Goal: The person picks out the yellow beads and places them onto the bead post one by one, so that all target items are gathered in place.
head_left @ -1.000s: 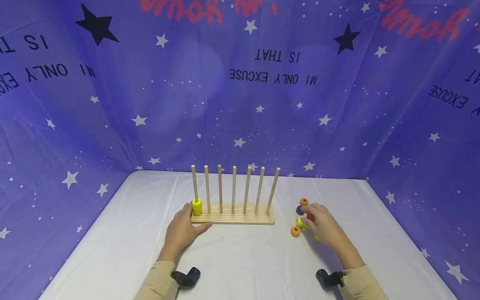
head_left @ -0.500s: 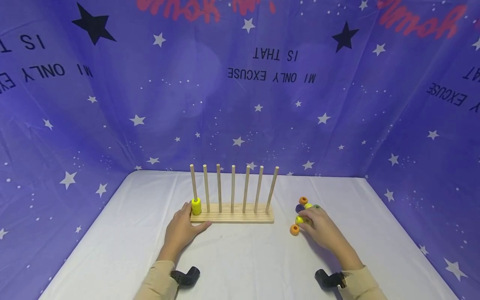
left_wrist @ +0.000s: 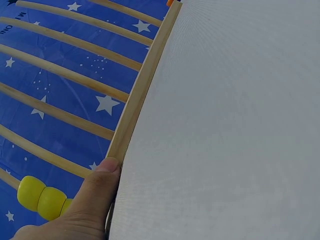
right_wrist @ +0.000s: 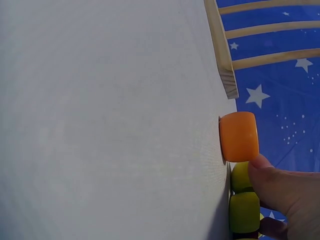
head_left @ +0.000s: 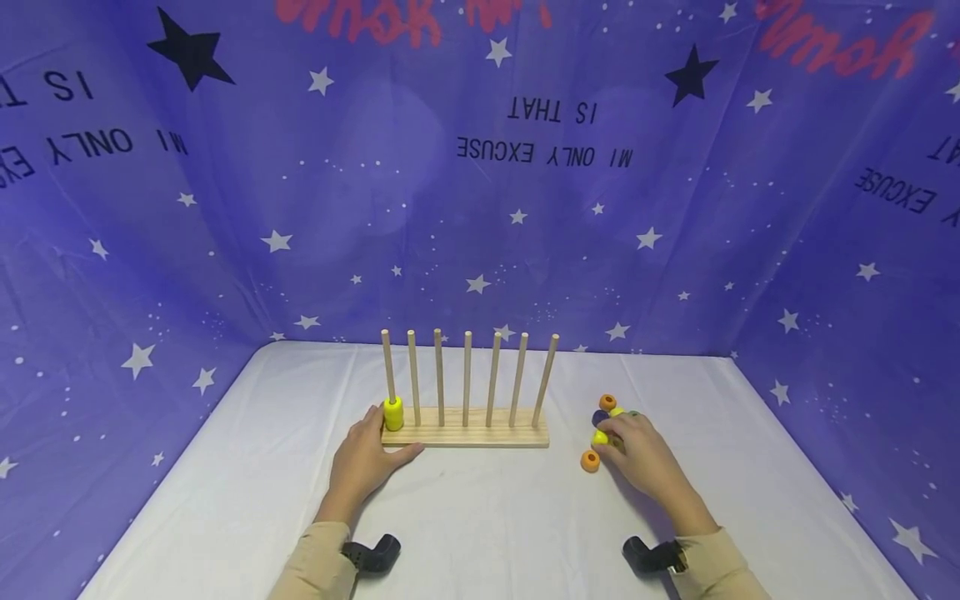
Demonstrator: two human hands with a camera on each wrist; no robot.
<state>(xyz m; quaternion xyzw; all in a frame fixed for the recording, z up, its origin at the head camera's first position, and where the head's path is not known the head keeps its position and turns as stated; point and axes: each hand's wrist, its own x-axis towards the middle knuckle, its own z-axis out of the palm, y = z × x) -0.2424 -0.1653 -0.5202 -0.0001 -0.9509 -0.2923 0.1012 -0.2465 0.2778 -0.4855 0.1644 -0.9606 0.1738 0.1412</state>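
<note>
A wooden peg stand (head_left: 480,435) with several upright rods stands mid-table. Yellow beads (head_left: 393,414) are stacked on its leftmost rod. My left hand (head_left: 363,461) grips the stand's left end, thumb along the front edge, as the left wrist view also shows. Over the loose beads at the right, my right hand (head_left: 643,454) pinches a yellow bead (head_left: 600,438) between thumb and fingers. In the right wrist view the thumb lies against that bead, behind an orange bead (right_wrist: 239,137). Part of the bead group is hidden under the right hand.
Around the right hand lie another orange bead (head_left: 607,402), a dark blue bead (head_left: 600,418), a further yellow bead (head_left: 617,412) and a green bead (head_left: 633,413). A white cloth (head_left: 495,517) covers the table. Purple star-printed fabric (head_left: 420,208) encloses the back and sides.
My right hand has shifted slightly toward the front left among the beads and closed on a yellow one, which has turned a little. The left hand and stand stay put.
</note>
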